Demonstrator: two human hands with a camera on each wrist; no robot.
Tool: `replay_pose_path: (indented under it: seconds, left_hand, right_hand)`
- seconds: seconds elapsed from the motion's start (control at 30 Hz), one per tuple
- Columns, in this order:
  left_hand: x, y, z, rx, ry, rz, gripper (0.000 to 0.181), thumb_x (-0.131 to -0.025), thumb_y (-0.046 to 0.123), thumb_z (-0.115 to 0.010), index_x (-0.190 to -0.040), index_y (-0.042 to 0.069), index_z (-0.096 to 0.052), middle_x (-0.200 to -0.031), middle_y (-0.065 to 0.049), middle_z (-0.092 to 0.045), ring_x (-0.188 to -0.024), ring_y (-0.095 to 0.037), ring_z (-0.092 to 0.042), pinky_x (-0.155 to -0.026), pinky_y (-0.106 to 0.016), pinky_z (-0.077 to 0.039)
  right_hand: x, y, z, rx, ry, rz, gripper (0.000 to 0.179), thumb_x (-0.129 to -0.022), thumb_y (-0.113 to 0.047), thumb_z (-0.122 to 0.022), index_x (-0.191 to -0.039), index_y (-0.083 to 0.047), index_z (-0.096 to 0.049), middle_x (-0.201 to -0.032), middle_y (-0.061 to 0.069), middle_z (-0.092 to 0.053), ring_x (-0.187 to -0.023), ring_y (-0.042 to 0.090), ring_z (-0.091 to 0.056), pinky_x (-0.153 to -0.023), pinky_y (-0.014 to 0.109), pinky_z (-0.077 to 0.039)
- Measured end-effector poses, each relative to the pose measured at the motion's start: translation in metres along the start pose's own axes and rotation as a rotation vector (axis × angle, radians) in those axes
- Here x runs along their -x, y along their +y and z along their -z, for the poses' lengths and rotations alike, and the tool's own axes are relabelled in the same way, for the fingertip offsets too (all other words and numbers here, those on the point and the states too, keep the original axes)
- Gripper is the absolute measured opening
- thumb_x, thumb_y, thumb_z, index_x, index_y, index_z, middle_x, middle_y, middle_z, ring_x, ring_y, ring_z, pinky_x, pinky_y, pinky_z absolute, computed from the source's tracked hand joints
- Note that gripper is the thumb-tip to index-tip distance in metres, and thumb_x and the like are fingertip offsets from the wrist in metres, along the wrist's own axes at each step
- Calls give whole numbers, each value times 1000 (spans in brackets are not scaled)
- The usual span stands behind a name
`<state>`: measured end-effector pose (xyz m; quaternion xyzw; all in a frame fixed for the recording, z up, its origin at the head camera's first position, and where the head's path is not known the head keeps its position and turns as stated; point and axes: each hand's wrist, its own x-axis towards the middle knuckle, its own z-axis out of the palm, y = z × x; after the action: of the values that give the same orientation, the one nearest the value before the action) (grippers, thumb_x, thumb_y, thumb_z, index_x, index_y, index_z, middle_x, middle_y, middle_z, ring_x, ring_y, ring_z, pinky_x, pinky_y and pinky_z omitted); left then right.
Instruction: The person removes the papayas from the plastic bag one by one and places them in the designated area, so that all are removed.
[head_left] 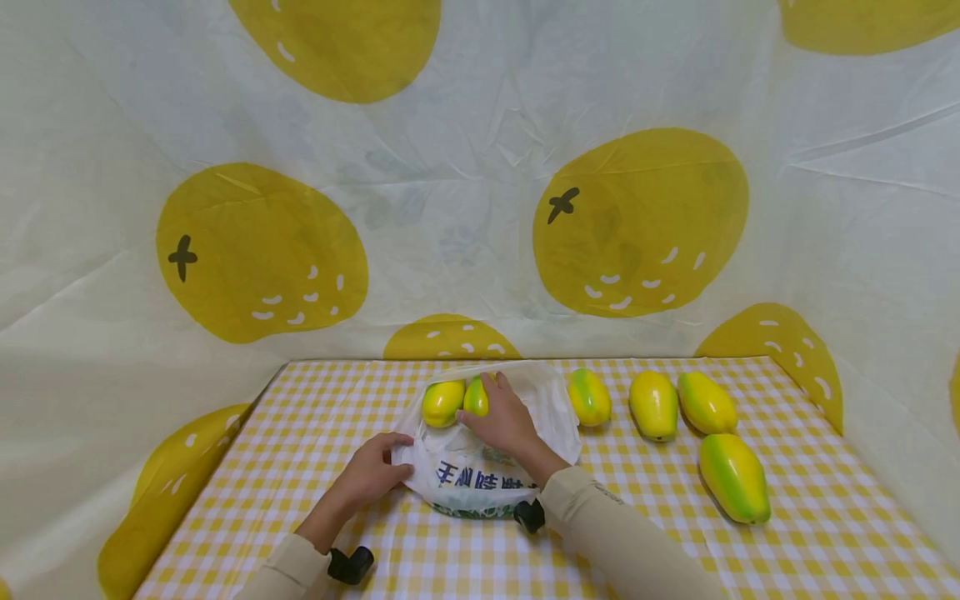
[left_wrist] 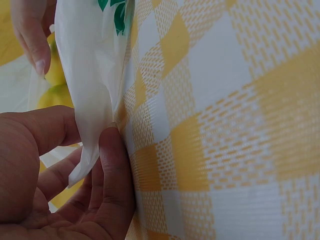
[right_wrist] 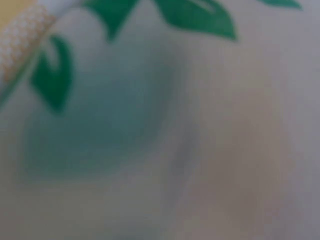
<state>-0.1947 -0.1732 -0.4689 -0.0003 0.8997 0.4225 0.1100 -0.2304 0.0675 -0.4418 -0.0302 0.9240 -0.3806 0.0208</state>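
Observation:
A white plastic bag (head_left: 480,454) lies mouth open on the table, with dark characters and green leaf prints. Two yellow-green papayas show in its mouth: one papaya (head_left: 443,403) at the left, another papaya (head_left: 474,397) beside it. My right hand (head_left: 506,417) reaches into the bag and grips the second papaya, thumb on its near side and fingers over its top. At the bag's left edge, my left hand (head_left: 375,468) holds the plastic (left_wrist: 95,90) between thumb and fingers. The bag's leaf-printed film (right_wrist: 195,17) fills the right wrist view and hides that hand.
Right of the bag lie a papaya (head_left: 589,397) close by it, two side-by-side papayas, one papaya (head_left: 653,405) and one papaya (head_left: 707,403), and a nearer papaya (head_left: 735,478). The table wears a yellow checked cloth (head_left: 330,400). Fruit-printed curtain (head_left: 450,233) encloses the back and sides.

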Motion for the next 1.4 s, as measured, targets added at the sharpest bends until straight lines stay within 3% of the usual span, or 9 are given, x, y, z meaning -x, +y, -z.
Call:
replay_pose_path:
  seconds: [0.27,0.57,1.0,1.17,1.4]
  left_hand:
    - [0,-2,0,23,2,-25,41,-91,11,-75,-131,8,-68,-100,-9,-61,-81,-20,-54,-68,-30,-45]
    - [2,0,1,4,4,-33,42,-91,13,-76,-132,8,-68,-105,-10,-62,-85,-20,-53,-69,-30,-44]
    - [2,-2,2,-7,6,-25,42,-91,14,-76,-132,9,-68,-110,-11,-63,-89,-22,-54,-72,-30,-45]
    - [0,-2,1,-30,3,-8,43,-91,16,-76,-132,10,-68,-110,-10,-62,-92,-23,-54,-73,-30,-44]
    - [2,-1,2,-4,5,-40,42,-91,13,-76,-132,8,-68,-113,-11,-65,-93,-21,-56,-75,-30,-47]
  right_hand:
    - [-1,-1,2,14,8,20,82,-95,-38,-74,-161,-6,-37,-169,25,-28,-147,47,-42,-118,61,-40]
    - [3,0,1,49,37,35,73,-94,-28,-75,-157,-8,-45,-167,20,-35,-147,44,-44,-118,61,-40]
    - [23,-2,14,62,43,55,69,-93,-30,-74,-155,-11,-49,-167,15,-38,-144,43,-48,-115,61,-43]
    - [33,1,19,63,60,99,68,-92,-30,-75,-153,-10,-52,-165,17,-41,-142,46,-51,-113,62,-44]
    - [43,1,25,70,57,111,69,-91,-30,-76,-153,-13,-52,-165,14,-42,-139,45,-53,-112,62,-45]
